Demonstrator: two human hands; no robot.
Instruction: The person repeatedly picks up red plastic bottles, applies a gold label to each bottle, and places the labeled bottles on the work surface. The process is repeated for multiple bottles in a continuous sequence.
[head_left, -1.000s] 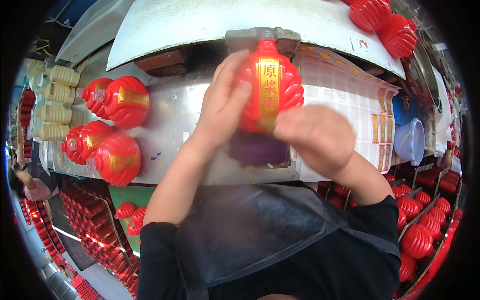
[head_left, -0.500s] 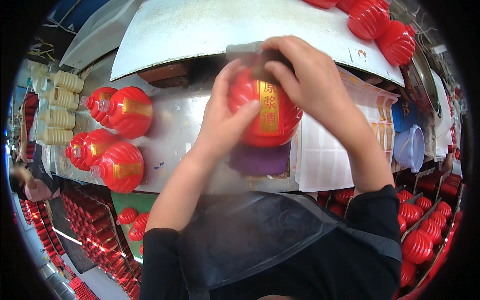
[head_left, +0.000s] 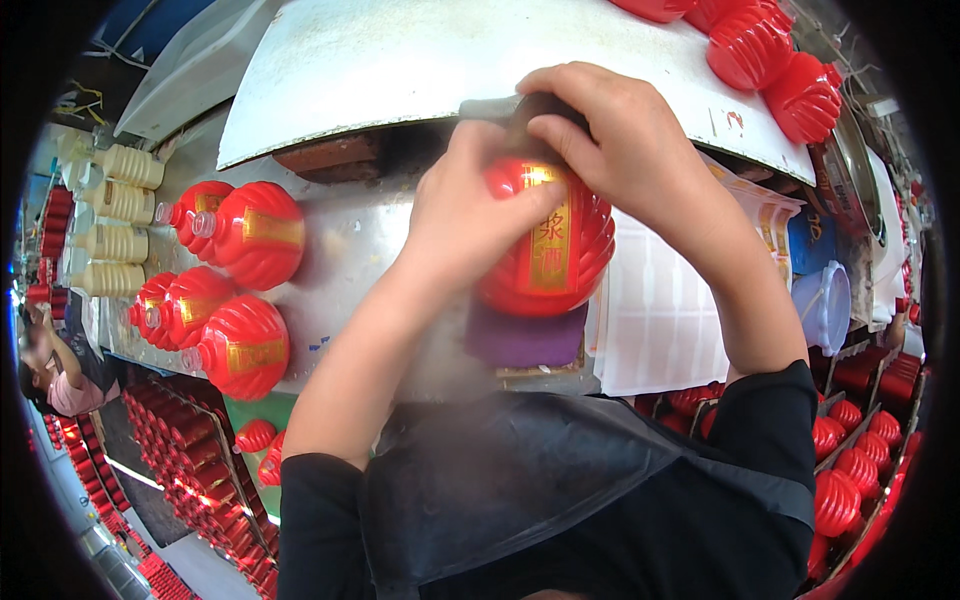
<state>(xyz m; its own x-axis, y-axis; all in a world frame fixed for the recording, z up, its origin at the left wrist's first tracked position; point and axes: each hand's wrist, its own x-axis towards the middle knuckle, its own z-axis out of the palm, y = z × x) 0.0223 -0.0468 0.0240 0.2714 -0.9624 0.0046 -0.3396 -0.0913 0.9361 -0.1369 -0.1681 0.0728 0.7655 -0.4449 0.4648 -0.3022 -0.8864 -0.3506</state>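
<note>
A round, ribbed red bottle (head_left: 585,265) rests on a purple pad (head_left: 535,340) at the front of the metal worktop. A gold label (head_left: 548,262) runs down its upward side. My left hand (head_left: 475,195) grips the bottle from the left, with the thumb across the label. My right hand (head_left: 610,125) is closed around a dark, block-like tool (head_left: 540,112) at the far end of the label. A flat grey piece (head_left: 488,108) juts out left of that tool; its kind is blurred. The bottle's neck is hidden by my hands.
White label sheets (head_left: 655,310) lie right of the pad. Several labelled red bottles (head_left: 260,235) lie at left, near cream bottles (head_left: 130,200). A white board (head_left: 400,70) spans the back, with more red bottles (head_left: 805,98) on it. A light-blue bucket (head_left: 825,310) stands right; another person (head_left: 70,375) is far left.
The bottle has shifted slightly nearer and to the right. My left thumb has moved farther up and across the label. My right hand still keeps the tool at the label's far end.
</note>
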